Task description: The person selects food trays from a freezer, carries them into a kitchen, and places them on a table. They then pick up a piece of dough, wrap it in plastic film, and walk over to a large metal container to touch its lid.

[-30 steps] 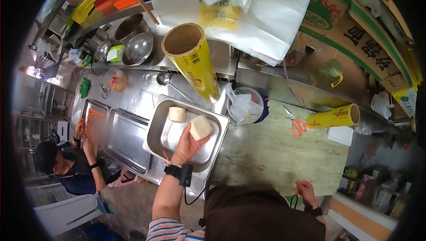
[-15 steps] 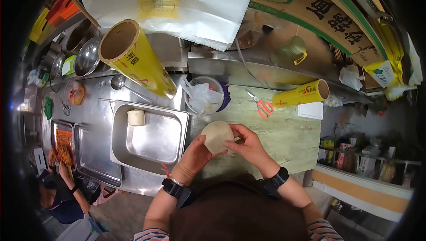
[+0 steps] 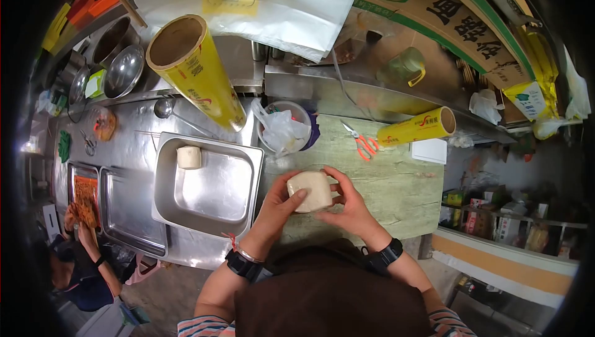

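Note:
Between both hands is a pale, short, dough-like cylinder (image 3: 312, 190), held above the front edge of the worktop with its rounded side toward me. My left hand (image 3: 279, 203) grips its left side, the thumb pressed across the near face. My right hand (image 3: 351, 203) curves around the right side, fingers touching the top and right edge. A similar pale cylinder (image 3: 189, 157) lies in the upper left corner of a deep steel pan (image 3: 204, 199), left of my hands. The far side of the held piece is hidden.
Red-handled scissors (image 3: 365, 146) and a yellow film roll (image 3: 416, 127) lie on the green board (image 3: 396, 188). A taller yellow roll (image 3: 201, 76) stands behind the pan, near a ladle (image 3: 176, 115) and a bag-filled bucket (image 3: 302, 114). At far left, a co-worker's hands (image 3: 80, 219) handle orange food.
The held cylinder has tipped from showing its round flat face to showing its side. My right hand has shifted from the near edge to around its right side.

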Action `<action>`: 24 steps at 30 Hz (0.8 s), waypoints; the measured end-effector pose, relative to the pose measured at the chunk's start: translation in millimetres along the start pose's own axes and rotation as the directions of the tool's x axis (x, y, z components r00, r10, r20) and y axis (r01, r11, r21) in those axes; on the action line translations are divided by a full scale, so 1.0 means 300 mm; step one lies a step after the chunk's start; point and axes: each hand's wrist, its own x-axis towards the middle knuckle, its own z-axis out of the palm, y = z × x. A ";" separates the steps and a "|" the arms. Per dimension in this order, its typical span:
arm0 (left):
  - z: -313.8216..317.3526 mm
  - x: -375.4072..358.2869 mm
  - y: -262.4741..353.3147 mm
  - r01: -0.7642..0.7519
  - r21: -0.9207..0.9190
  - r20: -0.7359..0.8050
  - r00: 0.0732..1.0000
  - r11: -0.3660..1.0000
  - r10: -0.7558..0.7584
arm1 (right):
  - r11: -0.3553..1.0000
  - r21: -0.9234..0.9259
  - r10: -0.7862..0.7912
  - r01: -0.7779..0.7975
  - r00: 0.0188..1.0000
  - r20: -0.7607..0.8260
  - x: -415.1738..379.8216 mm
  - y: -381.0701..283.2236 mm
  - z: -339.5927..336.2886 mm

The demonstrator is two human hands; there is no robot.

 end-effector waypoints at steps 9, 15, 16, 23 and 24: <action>-0.011 -0.020 -0.031 -0.059 0.115 0.197 0.980 0.992 0.035 | 0.996 -0.033 0.084 -0.082 0.995 0.049 -0.030 0.057 -0.030; -0.016 -0.028 -0.020 -0.013 0.149 0.198 0.980 0.989 -0.017 | 0.965 0.119 0.214 -0.234 0.963 0.162 -0.042 0.041 -0.057; -0.013 -0.032 -0.011 -0.008 0.175 0.209 0.977 0.985 -0.029 | 0.960 0.135 0.223 -0.245 0.962 0.160 -0.043 0.039 -0.059; -0.036 -0.022 -0.073 -0.121 0.322 0.233 0.971 0.939 0.046 | 0.984 0.057 0.158 -0.167 0.979 0.127 -0.049 -0.029 -0.027; -0.032 -0.029 -0.060 -0.085 0.295 0.229 0.973 0.952 0.016 | 0.980 0.061 0.178 -0.188 0.974 0.137 -0.049 -0.026 -0.033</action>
